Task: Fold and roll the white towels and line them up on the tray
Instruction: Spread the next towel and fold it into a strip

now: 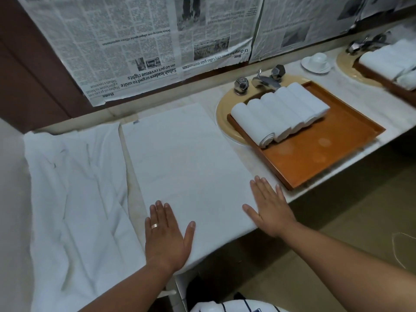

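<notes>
Newspaper sheets (135, 41) cover the wall behind a pale bench (247, 154). On it a flat white towel (184, 158) lies spread; the left grip (166, 235) and right grip (270, 208) press its near edge, fingers straight, holding nothing. Rolled towels (279, 111) sit in a row on the wooden tray (315, 158) over the sink; crumpled towels (74, 188) lie at the left.

Bare forearms; ring (154, 226) on left hand (167, 235); white shirt (238, 307) w/ dark stripes.
</notes>
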